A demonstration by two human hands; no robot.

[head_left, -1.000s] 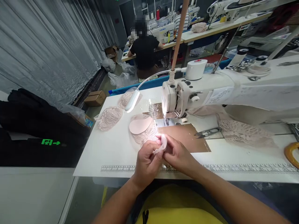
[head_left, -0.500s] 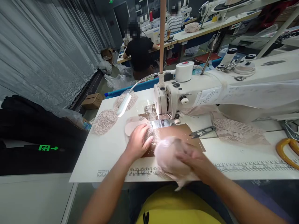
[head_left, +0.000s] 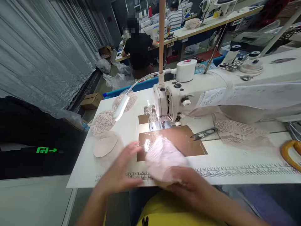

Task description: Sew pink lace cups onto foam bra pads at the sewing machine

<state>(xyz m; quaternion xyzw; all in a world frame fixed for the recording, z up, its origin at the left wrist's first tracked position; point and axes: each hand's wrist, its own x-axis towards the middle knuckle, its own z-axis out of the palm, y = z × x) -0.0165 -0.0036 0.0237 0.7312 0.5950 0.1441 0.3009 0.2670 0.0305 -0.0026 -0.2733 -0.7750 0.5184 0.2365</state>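
My right hand [head_left: 188,183] is closed on a pale pink, cup-shaped fabric piece [head_left: 164,155], blurred by motion, above the table's front edge. To its left, my left hand [head_left: 119,171] is open, thumb and fingers apart, not touching that piece. Just beyond the left hand, a flat beige oval piece on sheer fabric [head_left: 105,146] lies on the white table. Two lace pieces rest farther back: one lace oval [head_left: 103,122] and another lace oval [head_left: 128,102]. The sewing machine's head [head_left: 164,100] stands over the brown-taped plate [head_left: 174,141] in front of my hands.
Thread snips [head_left: 204,133] lie right of the needle area, beside a lace strip [head_left: 240,131]. Orange-handled scissors [head_left: 288,153] sit at the right edge. A lamp [head_left: 121,107] leans over the table's left part. A printed ruler [head_left: 235,169] runs along the front. Co-workers sit at machines behind.
The beige oval piece has gone from near the needle to the table's left side. My left hand has let go and come nearer me. My right hand has shifted slightly left and closer with the pink fabric.
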